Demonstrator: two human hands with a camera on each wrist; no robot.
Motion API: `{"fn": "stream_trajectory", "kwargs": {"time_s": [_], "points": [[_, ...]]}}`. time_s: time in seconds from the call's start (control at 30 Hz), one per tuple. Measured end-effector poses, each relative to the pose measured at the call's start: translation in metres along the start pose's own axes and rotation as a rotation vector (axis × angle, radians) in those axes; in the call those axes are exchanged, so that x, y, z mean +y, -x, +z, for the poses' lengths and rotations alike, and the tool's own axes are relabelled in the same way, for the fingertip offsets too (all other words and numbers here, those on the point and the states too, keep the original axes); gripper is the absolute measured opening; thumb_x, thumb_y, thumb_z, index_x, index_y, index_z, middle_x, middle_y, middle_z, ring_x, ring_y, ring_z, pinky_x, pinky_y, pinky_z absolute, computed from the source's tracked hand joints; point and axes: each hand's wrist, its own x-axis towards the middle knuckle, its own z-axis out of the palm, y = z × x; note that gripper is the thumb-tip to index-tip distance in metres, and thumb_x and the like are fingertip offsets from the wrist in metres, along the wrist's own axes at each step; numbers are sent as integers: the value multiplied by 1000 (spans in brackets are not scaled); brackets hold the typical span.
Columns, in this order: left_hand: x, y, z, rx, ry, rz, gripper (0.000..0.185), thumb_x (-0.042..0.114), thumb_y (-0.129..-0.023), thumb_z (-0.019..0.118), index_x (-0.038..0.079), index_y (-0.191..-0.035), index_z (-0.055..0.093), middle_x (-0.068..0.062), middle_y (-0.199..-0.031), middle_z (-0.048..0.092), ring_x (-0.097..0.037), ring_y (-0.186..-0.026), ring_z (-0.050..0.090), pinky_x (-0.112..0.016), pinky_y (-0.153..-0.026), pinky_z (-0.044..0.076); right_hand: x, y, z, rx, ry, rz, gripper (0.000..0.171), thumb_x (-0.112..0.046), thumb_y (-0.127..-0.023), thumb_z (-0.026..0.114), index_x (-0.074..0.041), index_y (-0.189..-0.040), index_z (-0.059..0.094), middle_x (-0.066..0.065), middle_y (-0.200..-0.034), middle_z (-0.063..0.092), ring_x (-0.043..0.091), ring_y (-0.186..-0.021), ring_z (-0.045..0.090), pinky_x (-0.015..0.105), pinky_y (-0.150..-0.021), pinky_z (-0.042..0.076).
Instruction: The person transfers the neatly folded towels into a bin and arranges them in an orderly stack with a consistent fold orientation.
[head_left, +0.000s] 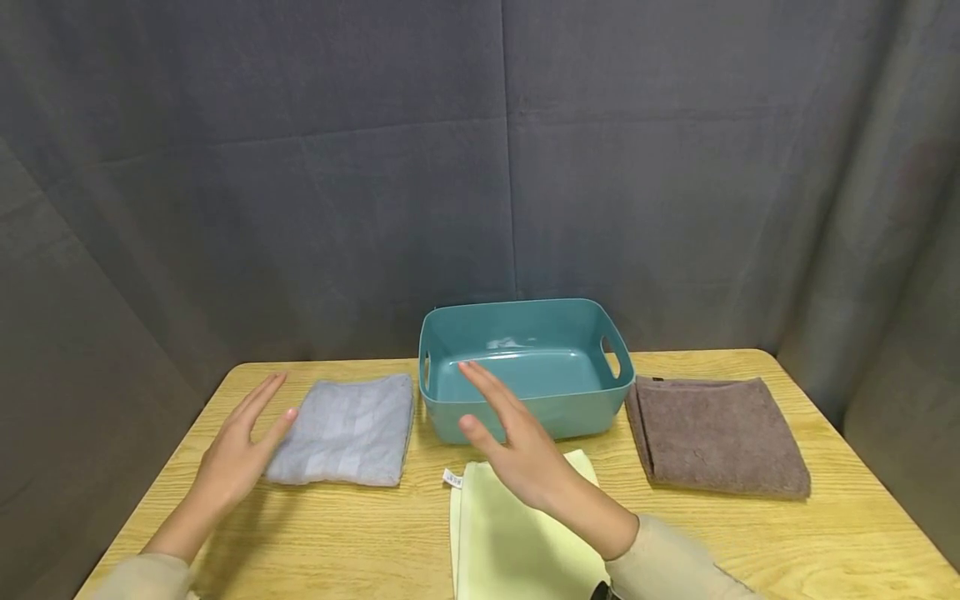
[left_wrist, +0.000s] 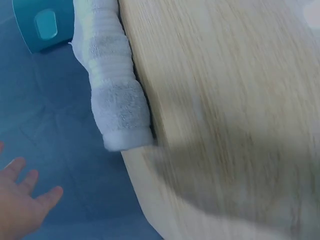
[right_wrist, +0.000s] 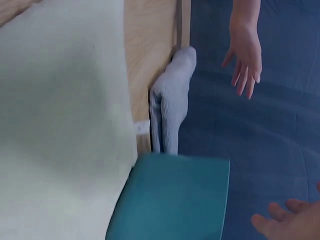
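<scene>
My left hand (head_left: 234, 457) is held above the table with its fingers straight and thumb apart, overlapping the left edge of a folded light blue towel (head_left: 348, 429) in the head view. My right hand (head_left: 521, 450), fingers likewise extended, hovers over a folded pale yellow towel (head_left: 525, 542) with a white tag (head_left: 452, 478). Its fingertips overlap the front of a teal plastic basket (head_left: 525, 417), which has handle holes at both ends and nothing inside. To the basket's right lies a folded brown towel (head_left: 712, 437). Neither hand holds anything.
A light wood table (head_left: 337, 542) carries all of these things. Grey curtain cloth (head_left: 375, 183) hangs right behind the table and along both sides. In the left wrist view the blue towel (left_wrist: 117, 95) lies close to the table's edge.
</scene>
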Motion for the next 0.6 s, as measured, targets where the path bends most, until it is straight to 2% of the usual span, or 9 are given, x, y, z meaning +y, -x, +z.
{"fn": "stream_trajectory", "kwargs": {"time_s": [0.1,0.27,0.43,0.6], "points": [[-4,0,-1,-5,40,-11,60,39,-105,47,25,-159,24,-15,-161,23,-49,-143,20,-74,-103,20,-2,-5,10,-17,-35,5,54,-44,-104,46,-47,-153,25,-19,-160,21,18,-147,21,66,-110,24],[-11,-1,0,0,114,-42,59,37,-106,45,21,-159,24,-19,-161,22,-49,-143,19,-71,-104,24,-6,-14,26,-10,-94,27,54,-45,-104,47,-51,-152,24,-20,-159,22,14,-146,25,63,-110,26],[-16,-1,3,-7,171,-93,60,38,-107,44,18,-159,22,-22,-160,20,-49,-143,17,-70,-104,25,-10,-23,44,-7,-146,34,53,-47,-103,48,-48,-152,27,-17,-159,25,16,-144,30,63,-109,27],[-21,-1,7,-14,195,-137,62,43,-106,41,16,-159,22,-23,-160,20,-49,-144,17,-68,-106,26,-9,-29,61,-33,-152,50,54,-48,-103,47,-41,-154,29,-12,-159,27,18,-145,28,58,-112,27]]}}
